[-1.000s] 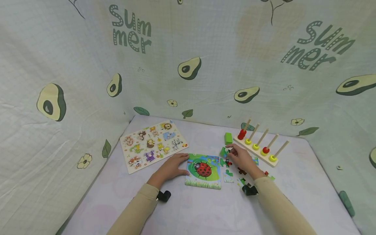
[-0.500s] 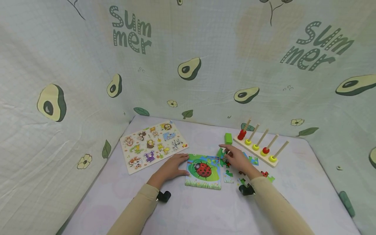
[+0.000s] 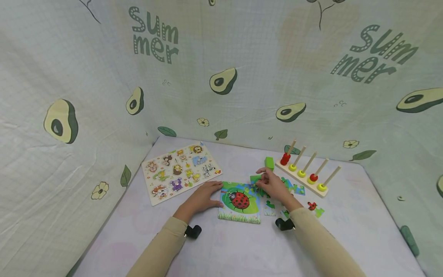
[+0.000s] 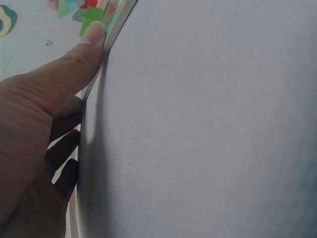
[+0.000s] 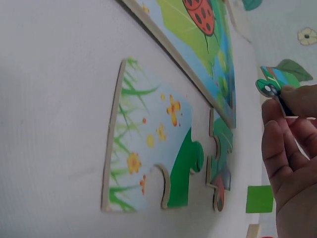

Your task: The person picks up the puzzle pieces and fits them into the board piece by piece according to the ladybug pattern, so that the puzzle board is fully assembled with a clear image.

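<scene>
A square ladybug picture board (image 3: 240,202) lies on the table. My left hand (image 3: 204,196) rests at its left side, fingers at the upper corner and thumb touching the edge; the thumb and several loosely bent fingers show in the left wrist view. Above the board's upper right corner, my right hand (image 3: 275,187) pinches a green jigsaw piece (image 5: 270,88) between thumb and fingers. On the table just right of the board lies a grass-edged jigsaw piece (image 5: 148,148) with orange flowers. Beyond it, another green jigsaw piece (image 5: 220,134) stands out in the right wrist view.
A wooden animal puzzle board (image 3: 180,169) lies at the back left. A green block (image 3: 269,163) stands behind my right hand. Farther right is a peg stand (image 3: 301,175) with red and yellow beads. Loose jigsaw pieces, including a red and green piece (image 3: 315,208), lie around my right forearm.
My right hand has moved left with the green jigsaw piece, from beside the board to over its upper right corner. My left hand has stayed in place.
</scene>
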Demonstrator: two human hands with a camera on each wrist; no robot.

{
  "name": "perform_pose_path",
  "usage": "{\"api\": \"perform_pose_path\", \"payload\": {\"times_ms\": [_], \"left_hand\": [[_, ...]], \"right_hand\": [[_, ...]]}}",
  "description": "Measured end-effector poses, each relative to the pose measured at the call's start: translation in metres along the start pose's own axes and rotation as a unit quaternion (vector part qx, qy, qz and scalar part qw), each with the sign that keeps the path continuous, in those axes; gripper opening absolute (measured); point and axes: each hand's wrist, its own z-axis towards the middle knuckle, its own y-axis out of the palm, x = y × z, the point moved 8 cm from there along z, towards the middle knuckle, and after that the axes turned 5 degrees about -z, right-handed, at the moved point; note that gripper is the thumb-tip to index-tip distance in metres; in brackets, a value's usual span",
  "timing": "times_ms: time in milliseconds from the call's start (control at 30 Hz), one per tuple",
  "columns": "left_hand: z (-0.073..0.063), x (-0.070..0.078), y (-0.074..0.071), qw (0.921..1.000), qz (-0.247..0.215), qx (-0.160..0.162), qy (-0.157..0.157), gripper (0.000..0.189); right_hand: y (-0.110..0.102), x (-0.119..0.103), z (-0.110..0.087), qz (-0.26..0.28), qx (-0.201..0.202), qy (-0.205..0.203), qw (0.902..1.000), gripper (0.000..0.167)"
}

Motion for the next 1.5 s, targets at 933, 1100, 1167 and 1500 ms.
{"api": "perform_pose_path", "payload": {"times_ms": [933, 1100, 1167, 1500], "left_hand": [[-0.001, 0.002, -0.002, 0.9999, -0.004, 0.004, 0.010, 0.084], [0.000, 0.001, -0.001, 0.9999, -0.005, 0.003, 0.011, 0.084], [0.000, 0.000, -0.001, 1.0000, -0.003, 0.001, 0.008, 0.085], [0.000, 0.001, -0.001, 1.0000, -0.005, 0.002, 0.008, 0.084]], "right_hand": [[0.031, -0.008, 0.005, 0.053, -0.020, 0.038, 0.9977, 0.016], [0.032, -0.010, 0.005, 0.061, -0.020, 0.034, 0.9974, 0.018], [0.032, -0.012, 0.005, 0.057, -0.019, 0.027, 0.9978, 0.020], [0.036, -0.016, 0.006, 0.088, -0.028, 0.004, 0.9958, 0.022]]}}
